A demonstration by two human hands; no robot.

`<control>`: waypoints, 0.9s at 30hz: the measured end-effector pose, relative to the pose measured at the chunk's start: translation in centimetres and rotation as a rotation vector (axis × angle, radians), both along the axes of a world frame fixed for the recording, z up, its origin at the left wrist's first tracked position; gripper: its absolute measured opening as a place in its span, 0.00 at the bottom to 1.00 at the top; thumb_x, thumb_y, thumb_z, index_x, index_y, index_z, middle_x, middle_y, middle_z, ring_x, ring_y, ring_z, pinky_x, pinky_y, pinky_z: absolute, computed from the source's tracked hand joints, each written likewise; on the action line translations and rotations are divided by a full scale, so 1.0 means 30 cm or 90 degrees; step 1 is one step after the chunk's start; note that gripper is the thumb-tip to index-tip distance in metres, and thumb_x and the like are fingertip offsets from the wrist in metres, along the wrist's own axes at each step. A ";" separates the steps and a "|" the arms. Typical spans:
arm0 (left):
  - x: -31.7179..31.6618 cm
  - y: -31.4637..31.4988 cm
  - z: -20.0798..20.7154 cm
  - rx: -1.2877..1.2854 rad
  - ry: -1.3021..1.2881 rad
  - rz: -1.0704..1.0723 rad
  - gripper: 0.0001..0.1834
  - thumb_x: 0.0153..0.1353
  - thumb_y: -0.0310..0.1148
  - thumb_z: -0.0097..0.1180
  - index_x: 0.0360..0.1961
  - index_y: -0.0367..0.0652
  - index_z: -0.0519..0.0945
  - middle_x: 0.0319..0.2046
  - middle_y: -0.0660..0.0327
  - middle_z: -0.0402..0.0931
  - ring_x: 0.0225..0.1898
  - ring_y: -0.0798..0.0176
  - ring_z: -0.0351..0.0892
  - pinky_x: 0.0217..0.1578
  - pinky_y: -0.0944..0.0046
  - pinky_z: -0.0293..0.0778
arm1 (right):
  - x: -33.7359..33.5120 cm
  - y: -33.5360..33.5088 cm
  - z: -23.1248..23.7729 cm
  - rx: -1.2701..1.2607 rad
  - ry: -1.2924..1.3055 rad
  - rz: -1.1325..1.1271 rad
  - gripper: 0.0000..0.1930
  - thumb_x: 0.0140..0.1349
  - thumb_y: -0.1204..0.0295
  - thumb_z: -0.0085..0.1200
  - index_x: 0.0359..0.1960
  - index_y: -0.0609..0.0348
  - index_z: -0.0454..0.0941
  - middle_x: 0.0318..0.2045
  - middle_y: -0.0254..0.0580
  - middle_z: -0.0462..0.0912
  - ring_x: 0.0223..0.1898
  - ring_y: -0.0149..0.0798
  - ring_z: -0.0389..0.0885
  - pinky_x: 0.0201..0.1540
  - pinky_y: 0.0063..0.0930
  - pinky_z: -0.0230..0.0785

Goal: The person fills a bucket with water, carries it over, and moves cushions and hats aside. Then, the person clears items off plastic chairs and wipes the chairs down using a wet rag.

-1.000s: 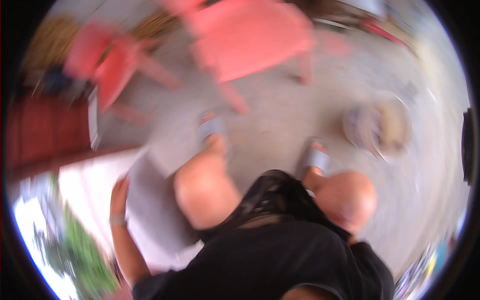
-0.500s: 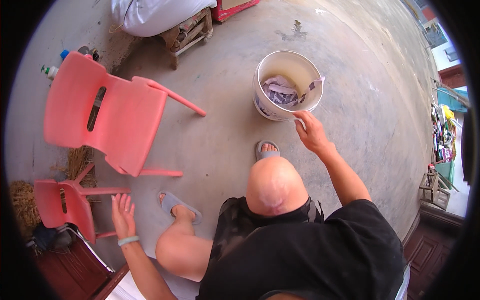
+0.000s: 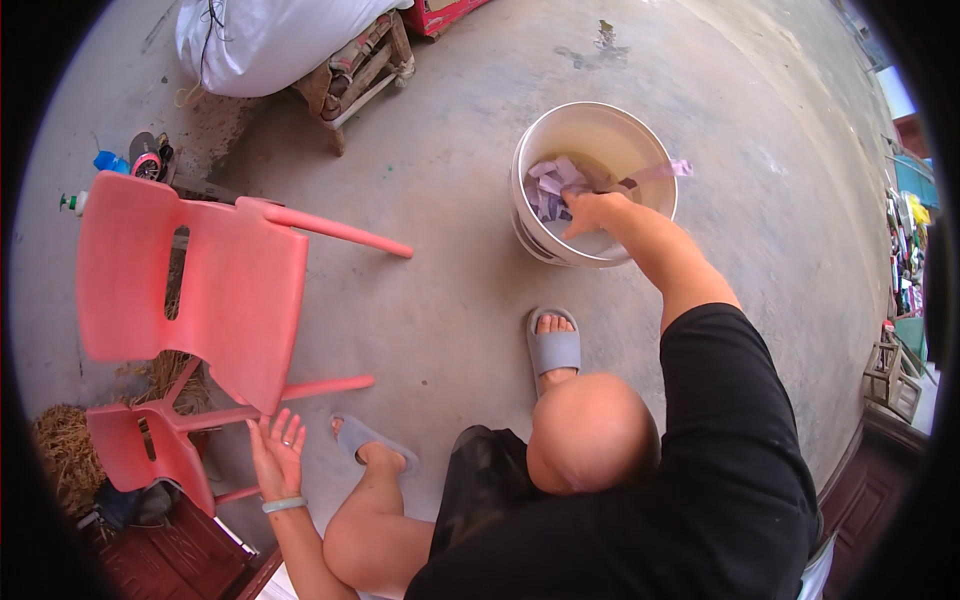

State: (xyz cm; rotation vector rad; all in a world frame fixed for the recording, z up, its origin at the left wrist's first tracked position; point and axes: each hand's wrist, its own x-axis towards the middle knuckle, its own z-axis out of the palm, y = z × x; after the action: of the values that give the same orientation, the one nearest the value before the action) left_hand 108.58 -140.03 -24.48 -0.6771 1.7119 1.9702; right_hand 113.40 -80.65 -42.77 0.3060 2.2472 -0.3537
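My right hand (image 3: 597,212) reaches down inside a white bucket (image 3: 522,215), its thumb and fingers apart. The fingertips come up against a crumpled pale purple and grey cloth (image 3: 553,180) at the bottom. A strip of the cloth (image 3: 680,168) hangs over the bucket's right rim. On the left, my left hand (image 3: 279,450) is open, palm up, holding nothing, with a bracelet on the wrist. Its fingertips are just below the seat edge of a large pink plastic chair (image 3: 250,310); whether they touch it I cannot tell.
A smaller pink chair (image 3: 150,450) stands at lower left, with straw (image 3: 62,450) beside it. A white sack (image 3: 260,50) rests on a low wooden stool (image 3: 360,85) at upper left. My sandalled foot (image 3: 556,345) is just in front of the bucket. Stacked goods line the far right.
My right hand has gone from the bucket's near rim down inside to the cloth. My left hand, still open, now appears closer to the large chair. The whole view has shifted.
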 end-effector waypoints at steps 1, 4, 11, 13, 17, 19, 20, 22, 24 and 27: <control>0.003 0.004 -0.001 0.005 0.002 0.006 0.30 0.62 0.55 0.42 0.55 0.41 0.63 0.46 0.55 0.68 0.47 0.59 0.69 0.49 0.59 0.66 | -0.004 -0.009 -0.046 -0.001 0.000 -0.001 0.46 0.46 0.47 0.54 0.60 0.67 0.52 0.51 0.60 0.71 0.52 0.52 0.71 0.54 0.38 0.63; -0.005 -0.040 -0.020 0.018 0.006 0.028 0.29 0.62 0.56 0.41 0.53 0.42 0.65 0.45 0.55 0.68 0.47 0.59 0.68 0.49 0.59 0.65 | -0.027 -0.039 -0.163 -0.074 0.036 0.033 0.38 0.49 0.49 0.52 0.55 0.68 0.62 0.51 0.60 0.70 0.52 0.53 0.71 0.53 0.39 0.63; -0.020 -0.064 -0.029 0.010 0.020 0.041 0.29 0.62 0.56 0.42 0.53 0.43 0.66 0.45 0.56 0.68 0.46 0.60 0.68 0.50 0.59 0.64 | -0.085 -0.022 0.102 -0.330 0.084 -0.375 0.22 0.57 0.57 0.44 0.37 0.66 0.77 0.35 0.52 0.79 0.36 0.46 0.78 0.41 0.37 0.71; -0.024 -0.060 -0.029 0.020 0.017 0.043 0.30 0.62 0.56 0.42 0.54 0.42 0.65 0.45 0.56 0.68 0.46 0.60 0.68 0.50 0.59 0.64 | -0.077 0.068 0.095 -0.356 0.121 -0.454 0.21 0.57 0.57 0.44 0.36 0.65 0.78 0.34 0.50 0.79 0.31 0.43 0.78 0.37 0.36 0.72; -0.018 -0.081 -0.035 0.011 0.001 0.125 0.31 0.61 0.56 0.44 0.55 0.42 0.64 0.47 0.57 0.66 0.47 0.60 0.68 0.50 0.59 0.64 | -0.077 0.098 0.128 -0.071 0.193 -0.245 0.28 0.54 0.53 0.49 0.49 0.63 0.70 0.39 0.52 0.78 0.37 0.45 0.78 0.41 0.37 0.71; -0.013 -0.118 -0.054 0.014 0.004 0.114 0.31 0.61 0.56 0.44 0.55 0.42 0.64 0.48 0.57 0.66 0.48 0.60 0.68 0.50 0.59 0.64 | -0.067 0.053 0.109 -0.033 0.176 -0.189 0.32 0.53 0.53 0.51 0.55 0.61 0.66 0.41 0.53 0.78 0.43 0.47 0.77 0.45 0.38 0.70; -0.011 -0.129 -0.066 0.019 0.002 0.099 0.31 0.61 0.56 0.44 0.55 0.42 0.64 0.48 0.57 0.65 0.48 0.60 0.68 0.50 0.59 0.64 | -0.053 0.038 0.025 0.034 0.229 -0.119 0.35 0.51 0.53 0.53 0.58 0.59 0.62 0.43 0.53 0.77 0.47 0.48 0.76 0.48 0.38 0.68; 0.002 -0.141 -0.071 0.007 0.000 0.110 0.31 0.61 0.56 0.44 0.55 0.42 0.64 0.48 0.57 0.65 0.48 0.60 0.67 0.51 0.59 0.64 | -0.037 -0.010 -0.107 0.092 0.282 -0.042 0.39 0.50 0.53 0.55 0.61 0.57 0.58 0.45 0.53 0.77 0.50 0.49 0.74 0.51 0.39 0.66; 0.009 -0.145 -0.066 -0.002 0.001 0.119 0.31 0.61 0.56 0.45 0.55 0.42 0.64 0.48 0.57 0.65 0.48 0.60 0.67 0.51 0.59 0.64 | -0.032 -0.058 -0.137 0.121 0.290 0.050 0.34 0.49 0.57 0.56 0.59 0.55 0.63 0.46 0.51 0.76 0.50 0.49 0.74 0.52 0.40 0.65; 0.015 -0.152 -0.056 -0.010 0.004 0.154 0.31 0.61 0.55 0.44 0.55 0.42 0.64 0.49 0.57 0.65 0.49 0.60 0.67 0.52 0.59 0.63 | -0.048 -0.063 -0.141 0.047 0.031 0.091 0.26 0.48 0.63 0.54 0.52 0.56 0.70 0.45 0.51 0.77 0.49 0.50 0.74 0.51 0.40 0.66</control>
State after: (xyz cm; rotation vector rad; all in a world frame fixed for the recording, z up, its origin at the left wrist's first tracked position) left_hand 109.03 -144.60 -26.15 -0.9222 1.7187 2.1227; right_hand 111.96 -82.55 -46.98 0.1753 2.3175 -0.2045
